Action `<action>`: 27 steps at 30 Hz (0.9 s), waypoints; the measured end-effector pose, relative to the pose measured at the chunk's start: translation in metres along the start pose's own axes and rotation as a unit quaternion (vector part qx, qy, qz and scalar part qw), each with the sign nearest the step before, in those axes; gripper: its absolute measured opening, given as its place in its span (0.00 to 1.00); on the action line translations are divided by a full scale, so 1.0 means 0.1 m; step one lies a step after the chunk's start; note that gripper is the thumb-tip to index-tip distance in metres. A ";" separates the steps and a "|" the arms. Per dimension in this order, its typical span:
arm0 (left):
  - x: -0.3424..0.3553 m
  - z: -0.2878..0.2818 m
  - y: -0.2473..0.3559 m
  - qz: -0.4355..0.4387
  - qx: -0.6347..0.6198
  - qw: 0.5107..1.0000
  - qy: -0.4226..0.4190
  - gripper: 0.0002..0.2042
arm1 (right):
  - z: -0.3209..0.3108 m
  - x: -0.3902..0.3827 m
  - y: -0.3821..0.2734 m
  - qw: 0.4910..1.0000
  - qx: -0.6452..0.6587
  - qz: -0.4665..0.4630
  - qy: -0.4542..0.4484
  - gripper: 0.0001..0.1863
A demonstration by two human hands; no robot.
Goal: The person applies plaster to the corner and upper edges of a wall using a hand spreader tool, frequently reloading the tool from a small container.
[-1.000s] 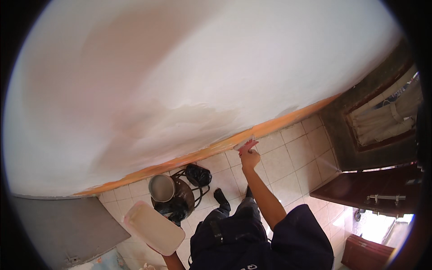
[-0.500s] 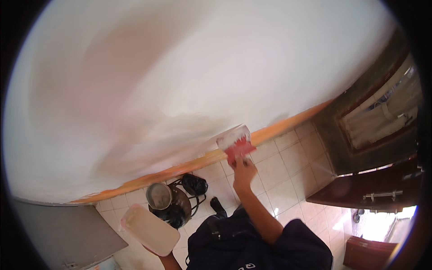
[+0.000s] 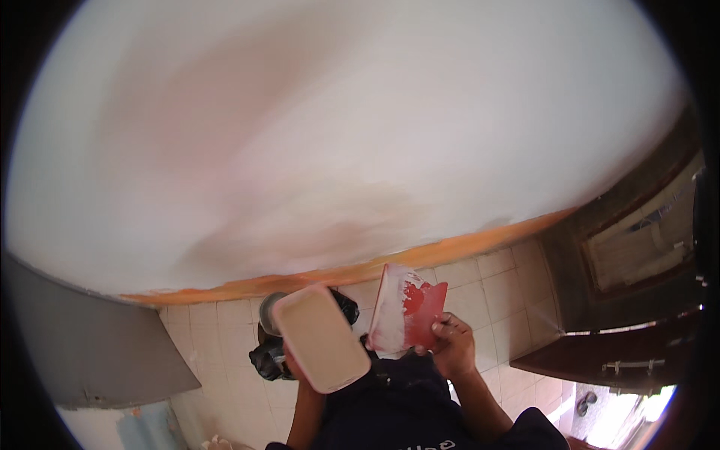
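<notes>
Spreader (image 3: 421,306) and tray (image 3: 322,337) have drawn closer, right hand (image 3: 454,348) pinching the spreader, left hand (image 3: 292,365) clasping the tray.

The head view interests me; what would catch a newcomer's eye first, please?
The broad white wall fills the upper part, with an orange strip along its foot. Low in the middle, the left hand holds a pale rectangular tray; just right of it, the right hand holds a red scraper smeared with white.

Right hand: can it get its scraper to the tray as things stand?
Likely yes. The right hand holds the scraper just right of the tray, blade side facing it. Nothing visible stands between, and the left hand is at the tray's opposite side.
</notes>
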State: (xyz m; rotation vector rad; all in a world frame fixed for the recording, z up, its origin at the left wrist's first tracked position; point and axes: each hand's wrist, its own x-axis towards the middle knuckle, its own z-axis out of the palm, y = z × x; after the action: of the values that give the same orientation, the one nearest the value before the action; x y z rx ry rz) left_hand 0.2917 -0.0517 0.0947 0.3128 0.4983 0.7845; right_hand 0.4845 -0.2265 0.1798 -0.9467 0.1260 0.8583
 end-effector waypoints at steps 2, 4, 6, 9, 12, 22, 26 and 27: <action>0.01 0.13 -0.14 -0.028 -0.015 0.999 -0.002 0.29 | 0.07 -0.05 -0.11 0.997 -0.069 -0.036 -0.025 0.06; 0.03 0.25 -0.25 -0.058 -0.049 0.997 -0.034 0.29 | 0.21 -0.13 -0.37 0.972 -0.217 -0.077 -0.048 0.06; 0.08 0.36 -0.30 -0.095 -0.110 0.982 -0.122 0.30 | 0.36 -0.18 -0.56 0.939 -0.319 -0.120 -0.048 0.07; 0.07 0.49 -0.38 -0.133 -0.110 0.977 -0.125 0.30 | 0.42 -0.16 -0.58 0.824 -0.480 -0.295 -0.061 0.08; 0.03 0.51 -0.53 -0.142 -0.089 0.979 -0.120 0.31 | 0.49 -0.17 -0.60 0.718 -0.572 -0.390 -0.063 0.08; 0.12 0.73 -0.81 -0.116 -0.069 0.984 -0.117 0.30 | 0.32 0.15 -0.37 0.569 -0.680 -0.461 -0.039 0.08; 0.21 0.68 -0.88 -0.128 -0.086 0.981 -0.120 0.29 | 0.28 0.21 -0.27 0.585 -0.673 -0.450 -0.036 0.07; 0.23 0.69 -0.87 -0.134 -0.090 0.980 -0.116 0.29 | 0.29 0.21 -0.27 0.603 -0.662 -0.443 -0.035 0.07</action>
State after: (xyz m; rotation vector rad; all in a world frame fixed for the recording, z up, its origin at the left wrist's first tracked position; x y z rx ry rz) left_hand 0.3941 -0.0990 0.1069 0.1603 0.2405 0.5176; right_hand 0.5094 -0.2000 0.2057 -2.0753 -1.1631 -0.1525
